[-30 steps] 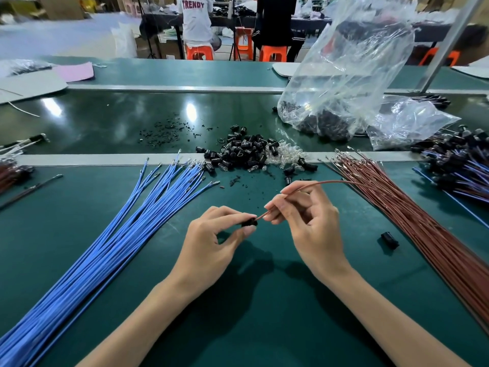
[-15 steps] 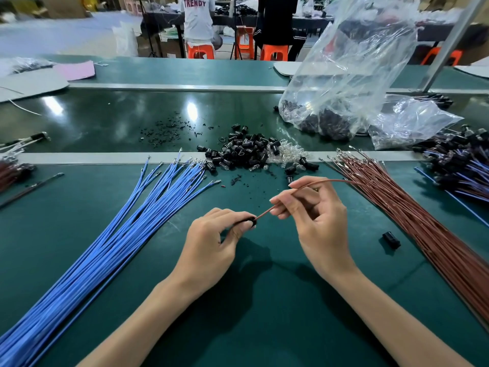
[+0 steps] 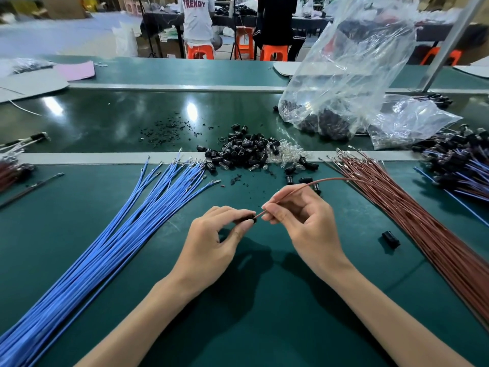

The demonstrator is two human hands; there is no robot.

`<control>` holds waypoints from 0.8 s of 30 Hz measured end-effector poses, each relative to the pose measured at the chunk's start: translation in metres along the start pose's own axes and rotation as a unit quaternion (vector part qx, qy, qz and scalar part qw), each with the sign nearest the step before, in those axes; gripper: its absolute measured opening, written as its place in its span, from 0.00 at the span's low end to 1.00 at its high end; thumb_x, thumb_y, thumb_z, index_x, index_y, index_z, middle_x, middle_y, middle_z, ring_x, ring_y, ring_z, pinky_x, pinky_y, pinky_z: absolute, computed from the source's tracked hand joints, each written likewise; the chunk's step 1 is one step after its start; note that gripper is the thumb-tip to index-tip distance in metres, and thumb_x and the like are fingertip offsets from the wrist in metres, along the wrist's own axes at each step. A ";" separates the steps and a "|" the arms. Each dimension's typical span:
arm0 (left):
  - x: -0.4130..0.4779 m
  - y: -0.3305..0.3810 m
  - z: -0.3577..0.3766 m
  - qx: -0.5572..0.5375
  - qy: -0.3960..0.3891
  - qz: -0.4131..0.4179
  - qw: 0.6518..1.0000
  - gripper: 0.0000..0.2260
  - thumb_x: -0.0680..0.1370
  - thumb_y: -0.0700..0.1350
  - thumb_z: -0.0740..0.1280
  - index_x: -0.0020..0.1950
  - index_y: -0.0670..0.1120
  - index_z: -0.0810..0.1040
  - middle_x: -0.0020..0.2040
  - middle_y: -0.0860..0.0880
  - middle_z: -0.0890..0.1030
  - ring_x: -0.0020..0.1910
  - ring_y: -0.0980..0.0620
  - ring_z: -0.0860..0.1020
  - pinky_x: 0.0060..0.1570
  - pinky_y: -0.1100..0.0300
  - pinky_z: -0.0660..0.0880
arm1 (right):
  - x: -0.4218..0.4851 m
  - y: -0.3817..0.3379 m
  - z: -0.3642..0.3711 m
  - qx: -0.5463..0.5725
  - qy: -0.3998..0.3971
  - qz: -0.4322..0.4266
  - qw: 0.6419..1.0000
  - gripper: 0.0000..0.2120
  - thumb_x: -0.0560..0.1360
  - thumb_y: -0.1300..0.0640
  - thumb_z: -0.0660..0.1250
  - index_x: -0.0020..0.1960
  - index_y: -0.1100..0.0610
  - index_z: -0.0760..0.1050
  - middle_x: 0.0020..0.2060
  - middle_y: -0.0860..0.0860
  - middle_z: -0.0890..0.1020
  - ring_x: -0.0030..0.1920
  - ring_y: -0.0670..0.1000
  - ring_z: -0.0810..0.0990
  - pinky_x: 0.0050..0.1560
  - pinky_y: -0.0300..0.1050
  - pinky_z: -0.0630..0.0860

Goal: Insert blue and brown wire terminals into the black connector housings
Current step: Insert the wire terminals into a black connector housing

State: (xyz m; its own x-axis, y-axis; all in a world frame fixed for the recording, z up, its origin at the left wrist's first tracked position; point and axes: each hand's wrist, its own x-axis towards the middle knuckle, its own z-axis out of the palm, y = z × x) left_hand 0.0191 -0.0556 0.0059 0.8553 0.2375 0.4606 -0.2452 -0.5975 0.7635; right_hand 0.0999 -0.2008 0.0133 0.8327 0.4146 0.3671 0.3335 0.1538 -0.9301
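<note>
Misalignment is my worry: left grip (image 3: 209,243) pinches the black housing (image 3: 248,219), right grip (image 3: 308,223) pinches the brown wire (image 3: 289,191); the terminal could buckle.

Open mat (image 3: 251,321) between blue wires (image 3: 105,247), brown wires (image 3: 423,234) (stray housing (image 3: 391,239)).

1 head-worn view, facing forward and down, close above green bench (image 3: 251,327)

Black housing (image 3: 251,220) mostly hidden by left hand (image 3: 209,245), tip of brown wire (image 3: 333,178) unseen; blue wires (image 3: 105,247) cropped lower-left.
</note>
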 end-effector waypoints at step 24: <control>-0.002 -0.003 0.002 -0.007 -0.044 -0.013 0.999 0.06 0.75 0.40 0.70 0.51 0.45 0.84 0.41 0.52 0.84 0.44 0.50 0.78 0.46 0.54 0.73 | 0.001 0.001 -0.001 -0.003 0.017 0.012 1.000 0.07 0.74 0.67 0.68 0.43 0.57 0.73 0.33 0.52 0.83 0.33 0.48 0.82 0.37 0.35 0.76</control>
State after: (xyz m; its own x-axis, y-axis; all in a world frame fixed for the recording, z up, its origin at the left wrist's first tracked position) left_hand 0.0197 -0.0559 0.0017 0.8983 0.1841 0.3990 -0.2280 -0.5809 0.7814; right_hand 0.1010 -0.2008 0.0130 0.8552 0.3869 0.3448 0.3158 0.1384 -0.9387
